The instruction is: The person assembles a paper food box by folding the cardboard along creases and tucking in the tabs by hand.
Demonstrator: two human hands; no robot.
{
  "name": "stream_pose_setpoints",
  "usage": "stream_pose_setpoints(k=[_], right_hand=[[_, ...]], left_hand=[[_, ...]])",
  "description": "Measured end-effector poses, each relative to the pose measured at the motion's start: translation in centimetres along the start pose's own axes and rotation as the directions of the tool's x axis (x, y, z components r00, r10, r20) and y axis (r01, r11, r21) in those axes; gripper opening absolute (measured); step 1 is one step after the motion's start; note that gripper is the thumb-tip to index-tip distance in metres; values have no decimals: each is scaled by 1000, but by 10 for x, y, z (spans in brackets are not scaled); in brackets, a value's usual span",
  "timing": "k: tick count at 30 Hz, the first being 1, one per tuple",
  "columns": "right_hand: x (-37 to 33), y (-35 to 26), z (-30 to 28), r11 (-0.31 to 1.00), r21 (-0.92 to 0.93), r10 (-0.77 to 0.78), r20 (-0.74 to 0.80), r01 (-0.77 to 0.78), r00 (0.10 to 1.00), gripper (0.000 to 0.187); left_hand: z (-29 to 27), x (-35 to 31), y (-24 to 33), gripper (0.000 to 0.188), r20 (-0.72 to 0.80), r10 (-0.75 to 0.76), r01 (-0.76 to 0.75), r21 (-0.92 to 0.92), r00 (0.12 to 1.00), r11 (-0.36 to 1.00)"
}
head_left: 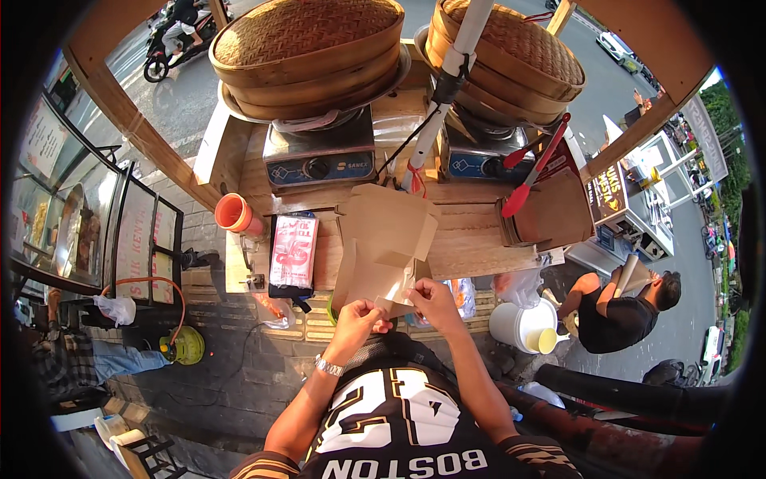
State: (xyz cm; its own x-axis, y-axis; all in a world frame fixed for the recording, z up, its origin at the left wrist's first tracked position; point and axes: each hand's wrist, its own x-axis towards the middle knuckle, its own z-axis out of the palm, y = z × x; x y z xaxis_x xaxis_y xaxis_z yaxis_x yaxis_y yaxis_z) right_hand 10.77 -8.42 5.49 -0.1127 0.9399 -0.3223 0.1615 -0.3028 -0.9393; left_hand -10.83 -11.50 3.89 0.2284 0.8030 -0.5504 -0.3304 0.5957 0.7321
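A brown cardboard food box (388, 226) lies unfolded at the front edge of the wooden counter, its lid raised toward the pole and its pale inner side facing up. My left hand (361, 326) pinches the near left corner of the box between thumb and fingers. At the near right corner, my right hand (435, 305) grips a small folded flap of the same box. Both hands are close together in front of my body, and part of the box's near edge is hidden behind the fingers.
Two bamboo steamers (307, 64) (511, 56) sit over gas stoves (319, 152) (487, 156). Red tongs (536, 169) hang above a stack of brown boxes (552, 209). A red-and-white packet (294, 251) and orange cups (238, 214) stand left. A white bucket (515, 326) stands below right.
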Motion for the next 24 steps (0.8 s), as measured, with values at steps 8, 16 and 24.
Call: stream_pose_setpoints(k=[8, 16, 24], right_hand=[[-9, -21, -3, 999, -31, -6, 72, 8, 997, 22], [-16, -23, 14, 988, -136, -69, 54, 75, 996, 23], [-20, -20, 19, 991, -69, -114, 16, 115, 993, 23]], left_hand=[[6, -4, 13, 19, 54, 28, -28, 12, 998, 1000], [13, -9, 19, 21, 118, 89, -101, 105, 989, 989], [14, -8, 19, 19, 159, 190, -213, 144, 969, 966]])
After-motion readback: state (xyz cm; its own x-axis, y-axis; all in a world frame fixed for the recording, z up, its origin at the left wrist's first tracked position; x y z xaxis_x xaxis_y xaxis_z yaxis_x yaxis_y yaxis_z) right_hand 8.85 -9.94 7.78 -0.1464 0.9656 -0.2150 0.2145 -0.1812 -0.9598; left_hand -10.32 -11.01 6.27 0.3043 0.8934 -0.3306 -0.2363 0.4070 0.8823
